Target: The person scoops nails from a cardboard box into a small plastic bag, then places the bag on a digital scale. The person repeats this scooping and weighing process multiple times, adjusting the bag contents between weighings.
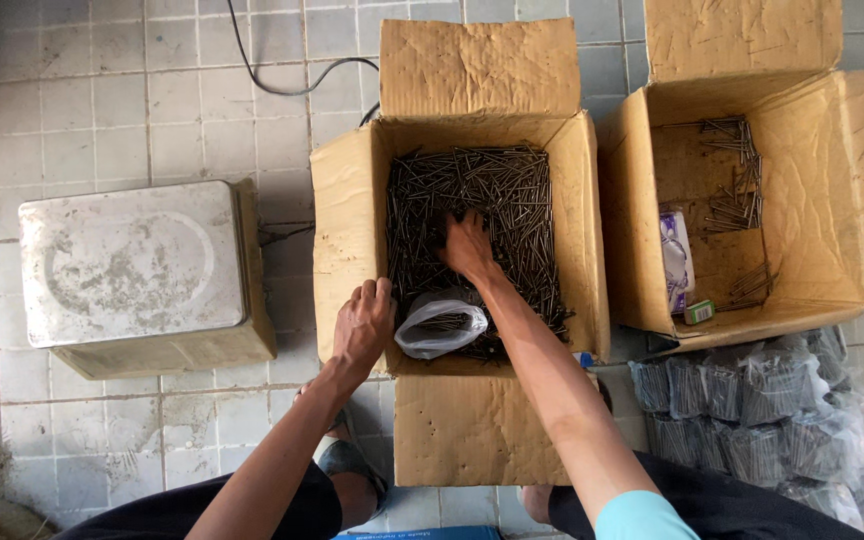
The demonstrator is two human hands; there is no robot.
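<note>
An open cardboard box (344, 210) on the tiled floor holds a heap of several dark nails (512, 190). My right hand (466, 245) reaches down into the heap, its fingers buried among the nails. My left hand (364, 322) rests on the box's near left wall and pinches the rim of a clear plastic bag (440, 328). The bag lies open inside the box's near end with some nails in it.
A second open cardboard box (832, 200) at right holds a few nails and small packets. Filled bags of nails (752, 410) are stacked at lower right. A square metal tin (137, 265) stands at left. A black cable (282, 85) runs across the tiles behind.
</note>
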